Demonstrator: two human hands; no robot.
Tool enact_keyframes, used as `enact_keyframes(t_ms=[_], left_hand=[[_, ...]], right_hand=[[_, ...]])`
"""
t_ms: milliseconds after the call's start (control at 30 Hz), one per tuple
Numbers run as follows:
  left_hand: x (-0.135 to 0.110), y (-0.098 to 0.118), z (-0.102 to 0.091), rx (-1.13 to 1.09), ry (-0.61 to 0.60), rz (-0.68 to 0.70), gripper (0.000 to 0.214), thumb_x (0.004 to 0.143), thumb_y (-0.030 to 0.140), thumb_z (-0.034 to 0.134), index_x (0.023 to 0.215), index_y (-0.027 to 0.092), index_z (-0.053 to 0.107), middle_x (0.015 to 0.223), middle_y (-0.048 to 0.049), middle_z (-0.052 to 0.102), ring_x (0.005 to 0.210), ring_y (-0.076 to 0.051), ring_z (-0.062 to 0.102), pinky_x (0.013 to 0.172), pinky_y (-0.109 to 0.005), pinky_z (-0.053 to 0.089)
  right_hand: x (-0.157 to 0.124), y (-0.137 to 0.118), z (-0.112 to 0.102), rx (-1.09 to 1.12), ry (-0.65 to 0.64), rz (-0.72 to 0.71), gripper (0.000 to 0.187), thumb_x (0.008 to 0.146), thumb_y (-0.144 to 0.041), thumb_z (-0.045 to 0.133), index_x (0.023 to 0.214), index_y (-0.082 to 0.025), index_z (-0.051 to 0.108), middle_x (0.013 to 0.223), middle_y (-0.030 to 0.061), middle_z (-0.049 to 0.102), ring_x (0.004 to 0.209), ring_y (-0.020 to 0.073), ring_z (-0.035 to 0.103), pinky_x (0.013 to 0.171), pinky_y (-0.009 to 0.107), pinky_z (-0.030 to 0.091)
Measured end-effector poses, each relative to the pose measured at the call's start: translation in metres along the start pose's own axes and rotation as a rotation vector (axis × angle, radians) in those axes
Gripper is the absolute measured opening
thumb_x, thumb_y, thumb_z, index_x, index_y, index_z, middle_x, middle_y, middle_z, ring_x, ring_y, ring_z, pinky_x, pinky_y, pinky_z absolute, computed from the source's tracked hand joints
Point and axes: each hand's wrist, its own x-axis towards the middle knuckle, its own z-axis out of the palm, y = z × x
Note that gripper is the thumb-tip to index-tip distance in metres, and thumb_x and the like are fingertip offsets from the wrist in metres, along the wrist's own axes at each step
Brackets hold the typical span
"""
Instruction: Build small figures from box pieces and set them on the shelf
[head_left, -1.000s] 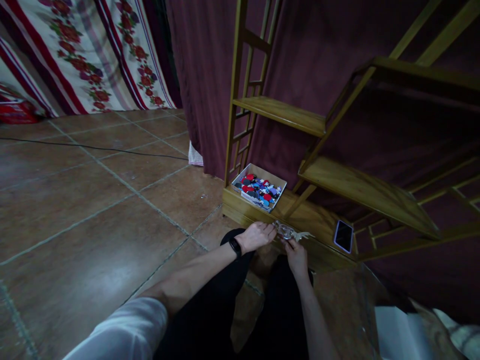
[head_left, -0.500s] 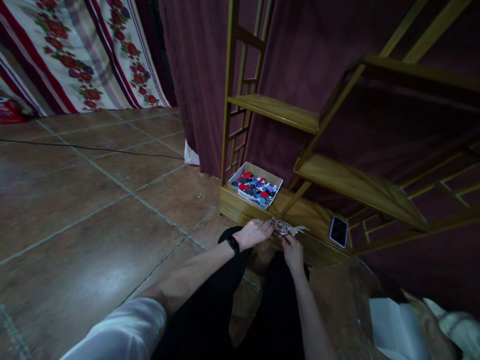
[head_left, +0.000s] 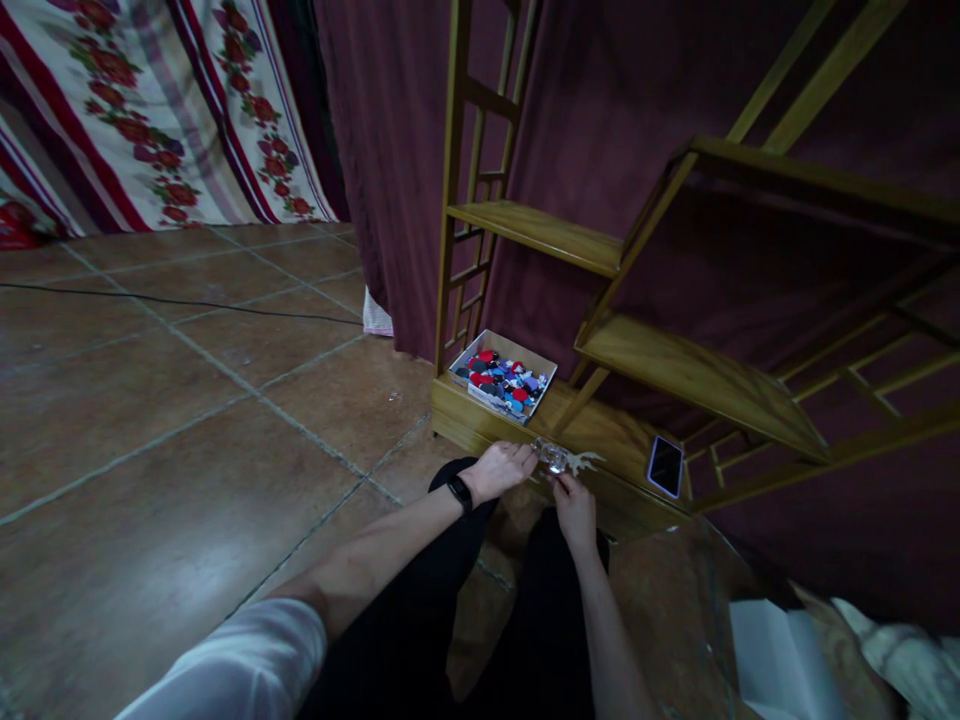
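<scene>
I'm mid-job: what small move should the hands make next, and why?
I'd probably tilt the shiny piece slightly into clearer view: the left hand holds its left end, the right hand its near side, and its details are too small to make out.

Single head-worn camera, looking forward and down over wearer's legs point(head_left: 540, 610) (arms point(head_left: 382, 555) enter from bottom edge); left hand point(head_left: 500, 470) and right hand point(head_left: 575, 508) near, shelf point(head_left: 536, 232) beyond, floor point(head_left: 187, 480) leftward.

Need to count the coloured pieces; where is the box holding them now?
In the head view, the open box sits at the left end of the shelf unit's low wooden base, just beyond the left hand.
</scene>
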Motion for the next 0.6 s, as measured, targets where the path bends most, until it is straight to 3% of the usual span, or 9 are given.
enact_keyframes(t_ms=[233, 433, 600], left_hand=[[0.001, 0.000, 0.000, -0.037, -0.036, -0.065, 0.021, 0.090, 0.013, 0.031, 0.100, 0.014, 0.050, 0.086, -0.0084, 0.055, 0.077, -0.018, 0.056, 0.067, -0.031, 0.044], [0.001, 0.004, -0.006, -0.142, -0.075, -0.159, 0.016, 0.089, 0.016, 0.037, 0.093, 0.015, 0.053, 0.086, -0.0079, 0.058, 0.077, -0.018, 0.058, 0.068, -0.029, 0.044], [-0.005, 0.012, 0.001, -0.337, 0.039, -0.327, 0.024, 0.091, 0.022, 0.034, 0.092, 0.019, 0.058, 0.085, -0.0050, 0.064, 0.077, -0.016, 0.063, 0.067, -0.023, 0.047]], right_hand=[[-0.007, -0.009, -0.004, 0.053, -0.035, -0.057, 0.025, 0.083, -0.033, 0.045, 0.090, -0.023, 0.068, 0.094, 0.0058, 0.070, 0.082, 0.0196, 0.064, 0.073, 0.026, 0.044], [-0.013, -0.021, -0.006, 0.054, -0.019, -0.006, 0.026, 0.084, -0.029, 0.042, 0.090, -0.022, 0.065, 0.092, 0.0059, 0.068, 0.084, 0.0187, 0.063, 0.072, 0.025, 0.043], [-0.017, -0.027, -0.002, 0.129, 0.095, -0.037, 0.027, 0.087, -0.028, 0.038, 0.084, -0.024, 0.064, 0.084, 0.0038, 0.068, 0.077, 0.0173, 0.064, 0.066, 0.022, 0.043]])
